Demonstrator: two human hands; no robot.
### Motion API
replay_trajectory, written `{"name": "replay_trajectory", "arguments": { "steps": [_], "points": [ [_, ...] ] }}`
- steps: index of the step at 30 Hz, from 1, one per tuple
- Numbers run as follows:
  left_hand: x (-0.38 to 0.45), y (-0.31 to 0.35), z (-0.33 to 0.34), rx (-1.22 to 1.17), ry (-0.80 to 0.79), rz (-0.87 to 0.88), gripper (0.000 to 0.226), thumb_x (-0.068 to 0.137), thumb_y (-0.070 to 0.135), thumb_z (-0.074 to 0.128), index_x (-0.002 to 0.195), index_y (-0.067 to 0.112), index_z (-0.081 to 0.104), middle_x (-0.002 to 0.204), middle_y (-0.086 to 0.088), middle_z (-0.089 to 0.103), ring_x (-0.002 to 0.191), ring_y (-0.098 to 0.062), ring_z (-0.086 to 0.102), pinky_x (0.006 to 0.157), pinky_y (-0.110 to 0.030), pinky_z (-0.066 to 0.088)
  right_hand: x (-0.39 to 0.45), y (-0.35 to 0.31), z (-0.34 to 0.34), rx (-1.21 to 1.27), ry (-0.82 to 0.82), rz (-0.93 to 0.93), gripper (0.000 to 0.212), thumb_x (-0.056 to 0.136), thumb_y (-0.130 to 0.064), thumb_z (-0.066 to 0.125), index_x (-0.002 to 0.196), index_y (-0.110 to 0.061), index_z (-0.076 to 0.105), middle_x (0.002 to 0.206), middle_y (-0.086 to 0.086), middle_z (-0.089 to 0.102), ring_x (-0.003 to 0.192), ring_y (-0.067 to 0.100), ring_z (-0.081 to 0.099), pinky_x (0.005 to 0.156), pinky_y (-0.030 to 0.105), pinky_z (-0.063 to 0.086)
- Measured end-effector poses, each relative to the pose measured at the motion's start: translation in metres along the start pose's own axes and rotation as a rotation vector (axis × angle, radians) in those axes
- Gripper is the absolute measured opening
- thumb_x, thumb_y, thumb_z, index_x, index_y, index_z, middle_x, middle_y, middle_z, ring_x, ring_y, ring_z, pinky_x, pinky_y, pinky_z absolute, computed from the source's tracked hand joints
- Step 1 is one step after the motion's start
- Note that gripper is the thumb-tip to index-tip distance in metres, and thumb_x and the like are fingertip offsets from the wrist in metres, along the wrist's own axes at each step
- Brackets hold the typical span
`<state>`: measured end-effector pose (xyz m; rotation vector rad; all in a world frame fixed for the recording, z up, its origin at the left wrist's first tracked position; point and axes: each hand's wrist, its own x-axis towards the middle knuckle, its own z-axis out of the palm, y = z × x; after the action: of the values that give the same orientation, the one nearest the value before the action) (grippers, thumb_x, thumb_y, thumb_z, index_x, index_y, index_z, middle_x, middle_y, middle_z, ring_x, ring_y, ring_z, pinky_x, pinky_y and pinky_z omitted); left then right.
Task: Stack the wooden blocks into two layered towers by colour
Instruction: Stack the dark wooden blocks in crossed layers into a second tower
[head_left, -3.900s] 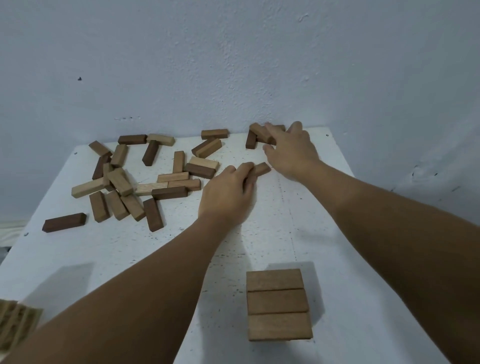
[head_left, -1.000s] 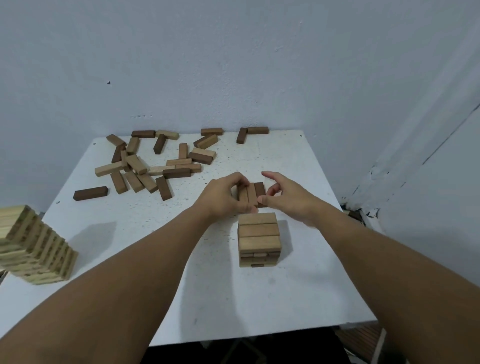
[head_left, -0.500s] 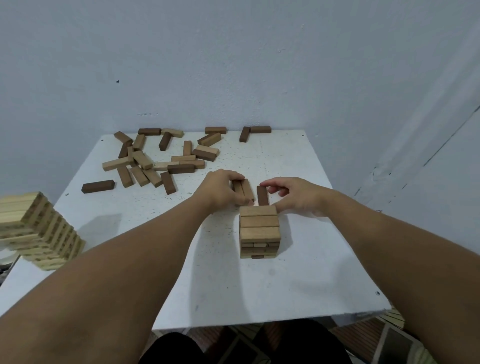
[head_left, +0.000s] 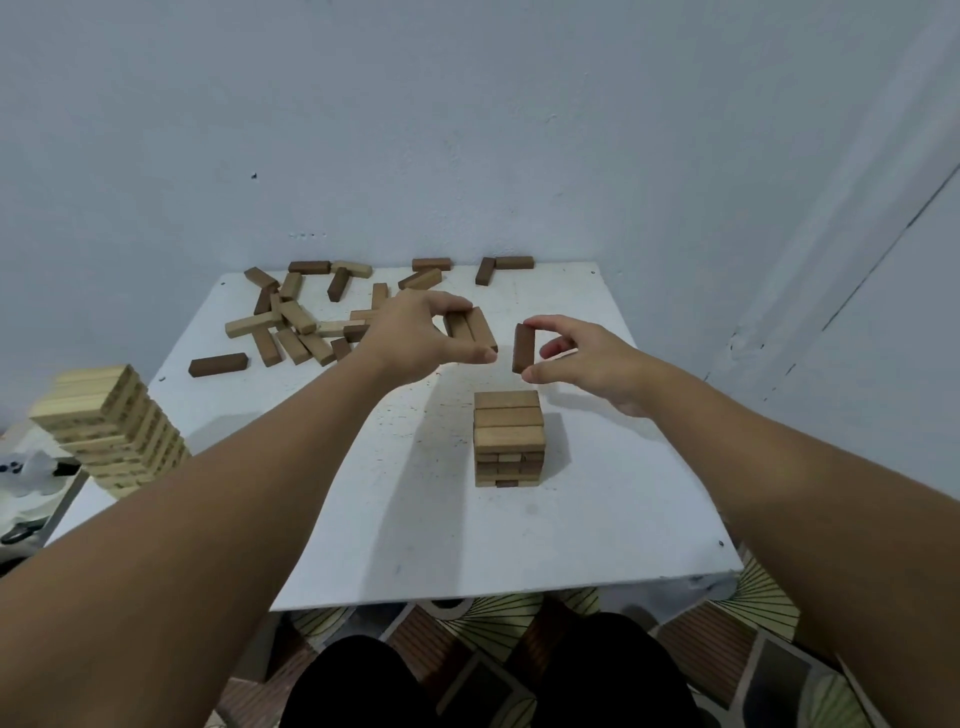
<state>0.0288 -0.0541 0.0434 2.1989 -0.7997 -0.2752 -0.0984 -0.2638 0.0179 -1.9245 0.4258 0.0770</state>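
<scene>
A short brown tower (head_left: 509, 436) of layered blocks stands mid-table, three blocks across its top. My left hand (head_left: 415, 338) hovers behind and above it, gripping two brown blocks (head_left: 470, 327) side by side. My right hand (head_left: 587, 358) pinches a single dark brown block (head_left: 523, 347) between thumb and fingers, just right of the left hand. A taller pale tower (head_left: 111, 426) stands at the table's left edge. Loose light and dark blocks (head_left: 296, 322) lie scattered across the far left of the table.
The white table (head_left: 415, 530) backs onto a pale wall. More loose dark blocks (head_left: 498, 266) lie along its far edge. A patterned floor (head_left: 727, 649) shows below the near edge, and white clutter (head_left: 26, 478) sits left of the pale tower.
Both hands have lifted off the table with their blocks and now hover above and behind the brown tower. The single dark block is raised in my right hand.
</scene>
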Motion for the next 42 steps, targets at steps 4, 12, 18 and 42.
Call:
{"name": "replay_trajectory", "arguments": {
  "steps": [4, 12, 18, 42],
  "points": [
    [-0.020, 0.012, -0.003, -0.006, -0.016, 0.018, 0.081, 0.059, 0.055, 0.097, 0.131, 0.031, 0.070, 0.123, 0.010, 0.067, 0.108, -0.014, 0.064, 0.096, -0.034, 0.053, -0.021, -0.012, 0.001, -0.016, 0.008, -0.055, 0.067, 0.083, -0.025, 0.084, 0.139, -0.046, 0.055, 0.125, -0.001, 0.056, 0.117, 0.016, 0.057, 0.102, 0.034, 0.044],
    [-0.067, 0.029, 0.002, 0.011, -0.057, 0.046, 0.078, 0.064, 0.045, 0.097, 0.134, 0.026, 0.069, 0.104, 0.013, 0.064, 0.103, -0.017, 0.061, 0.081, -0.026, 0.046, -0.070, -0.021, 0.015, -0.075, -0.006, -0.101, 0.062, 0.086, -0.022, 0.080, 0.137, -0.046, 0.056, 0.125, -0.002, 0.052, 0.106, 0.012, 0.056, 0.086, 0.029, 0.050],
    [-0.081, 0.027, 0.008, 0.045, -0.083, 0.029, 0.077, 0.063, 0.046, 0.097, 0.132, 0.029, 0.070, 0.109, 0.019, 0.060, 0.093, -0.006, 0.054, 0.081, -0.025, 0.043, -0.086, -0.011, 0.025, -0.088, -0.012, -0.068, 0.064, 0.085, -0.022, 0.079, 0.138, -0.047, 0.055, 0.129, -0.001, 0.047, 0.107, 0.008, 0.051, 0.086, 0.029, 0.045],
    [-0.070, 0.025, 0.015, 0.022, -0.232, -0.007, 0.086, 0.062, 0.039, 0.098, 0.139, 0.031, 0.063, 0.130, 0.014, 0.063, 0.100, -0.009, 0.060, 0.086, -0.032, 0.052, -0.071, 0.010, 0.021, -0.004, -0.076, -0.025, 0.067, 0.083, -0.028, 0.085, 0.137, -0.052, 0.054, 0.136, 0.001, 0.044, 0.115, 0.013, 0.049, 0.091, 0.032, 0.043]
  ]
}}
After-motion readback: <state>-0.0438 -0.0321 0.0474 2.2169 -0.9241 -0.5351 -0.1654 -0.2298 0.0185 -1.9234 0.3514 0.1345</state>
